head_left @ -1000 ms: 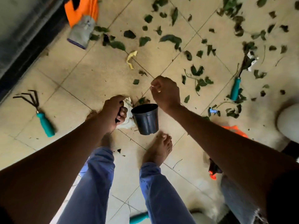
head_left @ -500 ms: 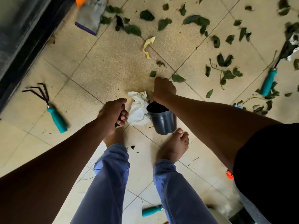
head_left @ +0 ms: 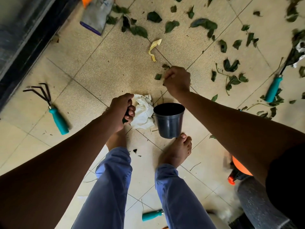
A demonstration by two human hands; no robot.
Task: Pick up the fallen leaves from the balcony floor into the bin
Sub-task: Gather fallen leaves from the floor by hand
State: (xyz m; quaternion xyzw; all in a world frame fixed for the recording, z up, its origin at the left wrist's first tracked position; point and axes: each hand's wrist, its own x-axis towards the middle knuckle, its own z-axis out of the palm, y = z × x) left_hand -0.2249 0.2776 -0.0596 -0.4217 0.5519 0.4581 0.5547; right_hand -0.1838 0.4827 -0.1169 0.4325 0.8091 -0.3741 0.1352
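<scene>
A small dark plastic bin [head_left: 169, 120] stands upright on the tiled floor just ahead of my bare feet. My left hand [head_left: 123, 109] is fisted beside a crumpled white cloth [head_left: 142, 113], with dark leaf bits showing between its fingers. My right hand [head_left: 177, 79] is closed low over the floor beyond the bin, next to a small green leaf [head_left: 158, 76]; what it pinches is hidden. Several green leaves [head_left: 231, 65] lie scattered across the far and right tiles, and a curled yellow leaf [head_left: 154, 47] lies ahead.
A teal-handled hand rake [head_left: 54, 113] lies at left near a dark door frame [head_left: 24, 38]. A teal-handled tool [head_left: 274, 88] lies at right, another teal handle [head_left: 151, 214] between my legs. A grey and orange glove [head_left: 97, 14] is at the top, an orange sprayer [head_left: 239, 169] at right.
My right hand has moved away from the bin rim, outward over the floor toward the leaves. The left hand stays fisted by the cloth.
</scene>
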